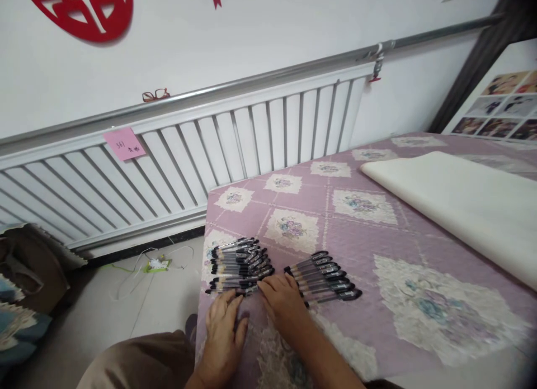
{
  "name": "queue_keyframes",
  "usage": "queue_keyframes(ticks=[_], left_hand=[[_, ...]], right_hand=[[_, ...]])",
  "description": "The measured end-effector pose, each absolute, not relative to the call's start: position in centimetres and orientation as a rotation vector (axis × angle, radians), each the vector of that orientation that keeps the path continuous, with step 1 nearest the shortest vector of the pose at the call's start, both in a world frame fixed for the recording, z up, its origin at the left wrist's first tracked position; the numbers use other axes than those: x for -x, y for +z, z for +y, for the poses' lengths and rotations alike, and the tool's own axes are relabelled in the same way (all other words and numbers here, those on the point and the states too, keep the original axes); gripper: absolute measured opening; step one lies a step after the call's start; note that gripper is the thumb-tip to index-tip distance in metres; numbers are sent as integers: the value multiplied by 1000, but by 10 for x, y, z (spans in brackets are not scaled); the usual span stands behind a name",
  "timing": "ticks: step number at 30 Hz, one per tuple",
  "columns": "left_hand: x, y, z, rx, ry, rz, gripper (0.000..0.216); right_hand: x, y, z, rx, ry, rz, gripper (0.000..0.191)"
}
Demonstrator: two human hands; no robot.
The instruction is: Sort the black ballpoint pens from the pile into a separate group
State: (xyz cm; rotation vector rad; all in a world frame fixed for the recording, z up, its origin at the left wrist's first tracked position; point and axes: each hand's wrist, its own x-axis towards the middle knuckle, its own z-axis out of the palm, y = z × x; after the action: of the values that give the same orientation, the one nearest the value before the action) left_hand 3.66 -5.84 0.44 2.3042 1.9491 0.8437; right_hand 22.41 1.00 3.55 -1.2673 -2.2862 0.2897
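A pile of black gel pens (241, 263) lies at the near left edge of the cloth-covered table. A second group of capped pens (325, 273) is lined up side by side to its right. My left hand (222, 330) rests at the lower edge of the pile, its fingertips touching the nearest pen (247, 291) and its thumb held apart. At that pen's right end, my right hand (285, 299) has its fingers curled in, seemingly pinching the tip; they are partly hidden. The right hand sits between the two groups, close to the right group's left ends.
The table wears a purple floral cloth (327, 210). A folded cream sheet (470, 204) lies to the right, near a photo board (503, 107). Behind stands a white radiator (260, 132) with a pink note (125, 143). A power strip (158, 264) and cables lie on the floor.
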Motion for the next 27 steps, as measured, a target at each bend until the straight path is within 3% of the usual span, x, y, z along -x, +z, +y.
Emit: queue_keyframes(ticks=[8,27], left_hand=[[-44,5,-55,-2248,636,2094,48],[-45,12,-56,-2236,696,2044,43]], right_hand=[[-204,39,13,1295,188,-2412,21],[-247,53,21,1565,220,-2391,6]])
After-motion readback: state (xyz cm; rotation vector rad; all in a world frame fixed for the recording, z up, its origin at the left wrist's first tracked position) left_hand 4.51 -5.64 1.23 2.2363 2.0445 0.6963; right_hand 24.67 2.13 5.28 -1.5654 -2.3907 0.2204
